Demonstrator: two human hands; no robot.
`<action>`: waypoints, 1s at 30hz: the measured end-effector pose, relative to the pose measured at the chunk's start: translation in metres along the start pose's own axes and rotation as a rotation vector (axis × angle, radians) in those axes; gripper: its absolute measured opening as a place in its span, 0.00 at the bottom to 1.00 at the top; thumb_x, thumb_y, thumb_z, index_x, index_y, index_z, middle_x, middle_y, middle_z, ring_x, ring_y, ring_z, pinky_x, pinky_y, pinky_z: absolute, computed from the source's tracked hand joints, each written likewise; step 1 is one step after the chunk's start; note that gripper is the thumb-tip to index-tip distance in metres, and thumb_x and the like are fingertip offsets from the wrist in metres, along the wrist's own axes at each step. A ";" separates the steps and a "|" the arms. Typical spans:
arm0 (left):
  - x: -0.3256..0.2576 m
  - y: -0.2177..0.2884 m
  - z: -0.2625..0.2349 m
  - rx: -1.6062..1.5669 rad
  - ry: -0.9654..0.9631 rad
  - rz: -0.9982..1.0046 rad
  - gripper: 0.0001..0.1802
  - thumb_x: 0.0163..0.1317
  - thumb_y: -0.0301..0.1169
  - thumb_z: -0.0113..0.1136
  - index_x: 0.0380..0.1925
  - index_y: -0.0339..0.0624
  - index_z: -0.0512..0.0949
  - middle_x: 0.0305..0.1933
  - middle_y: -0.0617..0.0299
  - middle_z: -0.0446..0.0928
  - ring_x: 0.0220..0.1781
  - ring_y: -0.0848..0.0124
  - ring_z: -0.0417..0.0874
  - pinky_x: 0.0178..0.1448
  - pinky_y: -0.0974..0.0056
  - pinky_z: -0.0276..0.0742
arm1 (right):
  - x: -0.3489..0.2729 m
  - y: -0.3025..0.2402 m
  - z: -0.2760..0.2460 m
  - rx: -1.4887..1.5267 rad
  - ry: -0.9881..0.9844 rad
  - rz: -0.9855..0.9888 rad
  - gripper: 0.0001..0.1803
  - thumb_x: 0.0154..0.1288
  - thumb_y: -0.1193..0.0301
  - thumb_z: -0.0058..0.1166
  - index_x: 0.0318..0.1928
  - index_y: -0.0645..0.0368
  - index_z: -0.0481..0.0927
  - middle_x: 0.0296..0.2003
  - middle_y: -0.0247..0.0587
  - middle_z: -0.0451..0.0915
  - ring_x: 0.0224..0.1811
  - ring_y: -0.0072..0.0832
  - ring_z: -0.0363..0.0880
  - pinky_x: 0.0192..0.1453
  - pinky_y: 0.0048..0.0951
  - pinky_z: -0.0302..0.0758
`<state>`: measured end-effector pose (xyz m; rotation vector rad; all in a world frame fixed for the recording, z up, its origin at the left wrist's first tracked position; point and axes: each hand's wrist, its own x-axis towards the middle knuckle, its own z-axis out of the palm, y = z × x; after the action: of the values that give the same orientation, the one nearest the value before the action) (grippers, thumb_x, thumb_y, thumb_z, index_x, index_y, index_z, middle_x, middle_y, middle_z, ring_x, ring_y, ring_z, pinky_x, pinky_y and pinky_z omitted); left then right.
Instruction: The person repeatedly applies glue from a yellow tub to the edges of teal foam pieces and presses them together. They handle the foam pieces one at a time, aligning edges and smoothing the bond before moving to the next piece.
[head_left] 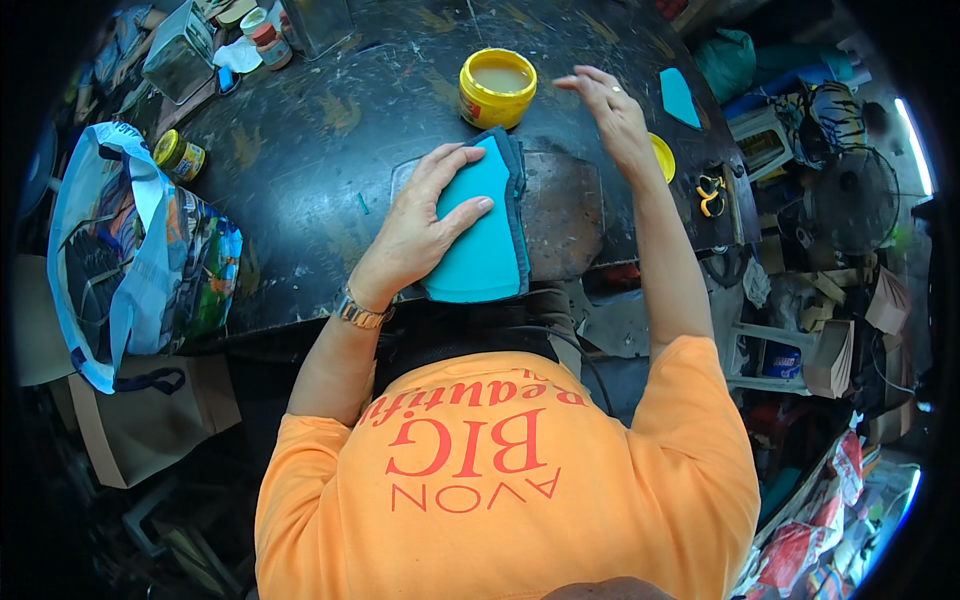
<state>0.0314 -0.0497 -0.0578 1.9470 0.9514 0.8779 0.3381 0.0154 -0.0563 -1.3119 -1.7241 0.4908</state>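
Observation:
My left hand (425, 225) lies with fingers and thumb spread on a teal sheet piece (485, 255), pressing it from above. Under that piece, a dark grey layer (517, 190) shows along its right and far edges. Just beyond stands a yellow jar (490, 112), lidless, with a cloudy tan content. My right hand (615, 115) is raised to the right of the jar, its fingers stretched out and apart, with nothing visible in them. A yellow lid (662, 158) lies beside my right wrist, partly behind it.
A second teal piece (680, 98) and yellow-handled snips (711, 196) lie on the right of the dark table (300, 190). Leftward are a small yellow-lidded jar (180, 155), a blue-edged bag (140, 250) and a clear container (180, 55). A fan (852, 195) stands far right.

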 end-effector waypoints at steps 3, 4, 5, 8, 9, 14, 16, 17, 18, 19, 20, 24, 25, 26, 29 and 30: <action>0.000 0.000 0.000 0.003 0.009 0.016 0.31 0.67 0.42 0.64 0.67 0.43 0.71 0.70 0.47 0.68 0.72 0.51 0.70 0.73 0.53 0.67 | 0.035 -0.005 0.028 -0.031 -0.011 -0.019 0.24 0.76 0.49 0.48 0.52 0.50 0.89 0.68 0.54 0.71 0.71 0.48 0.70 0.71 0.39 0.69; 0.000 -0.001 0.000 0.003 0.013 0.030 0.31 0.67 0.42 0.64 0.67 0.43 0.71 0.70 0.47 0.68 0.72 0.51 0.70 0.73 0.53 0.67 | 0.044 -0.004 0.037 -0.093 -0.042 -0.033 0.27 0.77 0.45 0.44 0.53 0.48 0.89 0.70 0.52 0.69 0.73 0.49 0.66 0.75 0.45 0.64; 0.001 -0.001 0.000 -0.003 0.012 0.030 0.31 0.67 0.42 0.64 0.67 0.43 0.71 0.70 0.47 0.68 0.72 0.51 0.70 0.73 0.53 0.67 | 0.051 -0.003 0.046 -0.291 -0.043 -0.083 0.28 0.77 0.44 0.43 0.53 0.47 0.89 0.70 0.52 0.69 0.74 0.48 0.65 0.75 0.48 0.61; 0.001 -0.002 0.001 -0.015 0.021 0.012 0.31 0.67 0.41 0.65 0.67 0.42 0.70 0.70 0.47 0.68 0.71 0.51 0.70 0.73 0.53 0.67 | 0.062 -0.002 0.063 -0.818 -0.124 -0.073 0.32 0.76 0.38 0.36 0.54 0.39 0.89 0.71 0.50 0.69 0.76 0.48 0.61 0.77 0.61 0.52; 0.000 -0.002 0.000 -0.016 0.018 0.017 0.31 0.67 0.42 0.64 0.67 0.43 0.70 0.70 0.47 0.69 0.72 0.52 0.70 0.74 0.53 0.66 | 0.067 -0.002 0.063 -0.853 -0.173 -0.086 0.31 0.76 0.38 0.37 0.56 0.40 0.88 0.70 0.49 0.70 0.75 0.48 0.62 0.76 0.61 0.54; 0.000 -0.005 0.000 -0.020 0.015 0.048 0.29 0.69 0.43 0.62 0.67 0.45 0.71 0.70 0.48 0.69 0.73 0.53 0.68 0.76 0.53 0.63 | 0.064 -0.011 0.060 -0.634 0.131 -0.257 0.30 0.77 0.43 0.43 0.59 0.50 0.84 0.67 0.48 0.73 0.72 0.46 0.67 0.71 0.57 0.63; 0.000 -0.006 -0.001 -0.023 0.006 0.042 0.29 0.70 0.44 0.61 0.67 0.45 0.71 0.70 0.49 0.69 0.73 0.53 0.68 0.76 0.53 0.62 | 0.052 -0.016 0.063 -0.720 0.088 -0.169 0.26 0.76 0.50 0.47 0.58 0.54 0.83 0.66 0.50 0.73 0.70 0.46 0.69 0.70 0.54 0.65; 0.000 -0.007 -0.001 -0.028 0.006 0.047 0.29 0.70 0.44 0.61 0.67 0.45 0.71 0.70 0.49 0.69 0.73 0.53 0.68 0.76 0.53 0.62 | 0.045 -0.019 0.064 -0.763 0.063 -0.108 0.24 0.76 0.53 0.49 0.58 0.56 0.83 0.66 0.50 0.74 0.69 0.45 0.70 0.69 0.52 0.67; 0.001 -0.007 -0.001 -0.037 -0.002 0.030 0.29 0.71 0.44 0.60 0.67 0.45 0.71 0.71 0.49 0.68 0.74 0.53 0.67 0.76 0.53 0.62 | 0.032 -0.023 0.063 -0.874 0.010 -0.131 0.17 0.72 0.65 0.52 0.56 0.55 0.83 0.64 0.53 0.75 0.66 0.46 0.73 0.68 0.49 0.68; 0.000 -0.007 -0.001 -0.049 -0.005 0.019 0.28 0.71 0.44 0.60 0.67 0.46 0.71 0.72 0.49 0.67 0.75 0.52 0.66 0.77 0.52 0.62 | 0.022 -0.027 0.061 -0.898 0.015 -0.183 0.17 0.70 0.68 0.52 0.55 0.56 0.84 0.64 0.53 0.75 0.66 0.46 0.74 0.67 0.49 0.68; 0.000 -0.007 -0.002 -0.061 -0.006 0.012 0.28 0.71 0.44 0.59 0.67 0.46 0.72 0.73 0.49 0.67 0.75 0.52 0.66 0.77 0.52 0.61 | 0.013 -0.032 0.056 -0.921 0.020 -0.236 0.17 0.68 0.71 0.53 0.55 0.56 0.84 0.63 0.53 0.76 0.66 0.46 0.74 0.67 0.49 0.69; -0.001 -0.008 -0.002 -0.062 0.000 0.003 0.27 0.71 0.44 0.59 0.67 0.48 0.72 0.76 0.50 0.64 0.77 0.53 0.64 0.77 0.52 0.61 | -0.014 -0.052 0.037 -0.781 -0.063 -0.166 0.17 0.61 0.80 0.51 0.47 0.55 0.88 0.52 0.46 0.80 0.56 0.38 0.78 0.60 0.39 0.72; -0.001 -0.008 -0.003 -0.053 -0.005 0.003 0.27 0.71 0.44 0.59 0.67 0.48 0.72 0.76 0.50 0.64 0.78 0.53 0.63 0.77 0.52 0.61 | -0.022 -0.056 0.033 -0.723 -0.109 -0.101 0.18 0.61 0.81 0.50 0.46 0.54 0.89 0.49 0.44 0.80 0.52 0.35 0.78 0.58 0.36 0.73; -0.001 -0.008 -0.003 -0.046 -0.009 0.005 0.27 0.71 0.44 0.59 0.66 0.48 0.72 0.77 0.51 0.63 0.78 0.53 0.63 0.77 0.52 0.61 | -0.028 -0.060 0.033 -0.465 -0.083 -0.028 0.20 0.60 0.83 0.48 0.47 0.53 0.89 0.46 0.41 0.79 0.49 0.32 0.77 0.56 0.32 0.72; -0.001 -0.008 -0.003 -0.048 -0.026 0.014 0.27 0.71 0.44 0.60 0.66 0.49 0.73 0.76 0.51 0.64 0.77 0.53 0.64 0.77 0.52 0.61 | -0.045 -0.064 0.035 0.148 -0.051 0.098 0.27 0.57 0.86 0.43 0.49 0.51 0.90 0.40 0.35 0.76 0.44 0.25 0.72 0.51 0.24 0.69; -0.001 -0.008 -0.003 -0.055 -0.029 0.012 0.27 0.71 0.44 0.60 0.66 0.48 0.73 0.76 0.51 0.64 0.77 0.53 0.65 0.77 0.52 0.62 | -0.051 -0.064 0.044 0.250 -0.068 0.106 0.29 0.57 0.87 0.42 0.51 0.51 0.89 0.40 0.34 0.75 0.44 0.24 0.71 0.51 0.22 0.68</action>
<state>0.0261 -0.0461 -0.0635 1.9156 0.8902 0.8717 0.2685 -0.0460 -0.0527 -1.2211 -1.5951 0.7932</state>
